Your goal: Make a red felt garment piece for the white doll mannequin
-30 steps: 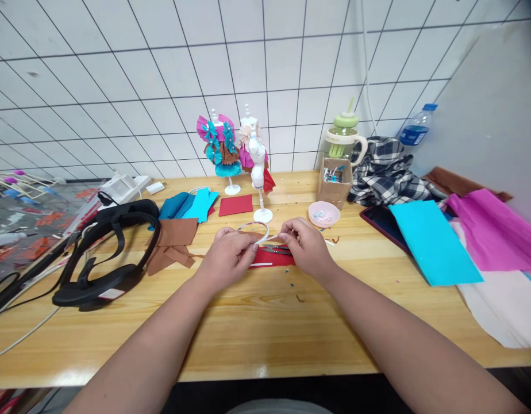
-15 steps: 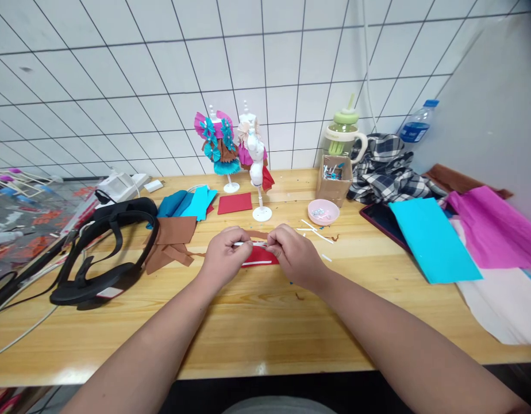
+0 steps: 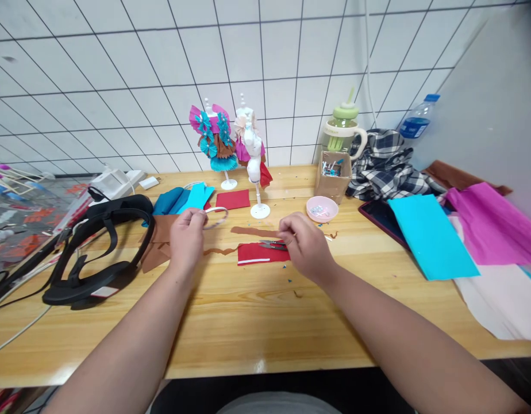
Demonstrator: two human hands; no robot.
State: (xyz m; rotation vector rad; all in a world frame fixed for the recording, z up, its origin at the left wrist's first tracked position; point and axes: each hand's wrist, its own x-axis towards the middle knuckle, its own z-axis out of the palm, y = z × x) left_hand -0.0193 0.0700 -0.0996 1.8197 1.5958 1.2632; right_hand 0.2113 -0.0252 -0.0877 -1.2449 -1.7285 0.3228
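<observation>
Plainly, the wooden table (image 3: pixel 248 322) gives room to draw back, stretching from beneath the left hand (image 3: pixel 188 236) and right hand (image 3: pixel 306 241) to its near edge; a black headset (image 3: pixel 76 294) crowds the left hand's outer side. Since half a second ago the hands have parted: the left, fingers curled closed on a white ring (image 3: pixel 226 214), is now farther out, while the right is bunched, and I cannot tell whether it pinches anything. That seems to leave the red piece (image 3: pixel 250 253) accessible between them, nearer the right hand. Scissors (image 3: pixel 274 245) lie on it beside the right fingertips; a thin white strip (image 3: pixel 253 261) follows its near edge.
</observation>
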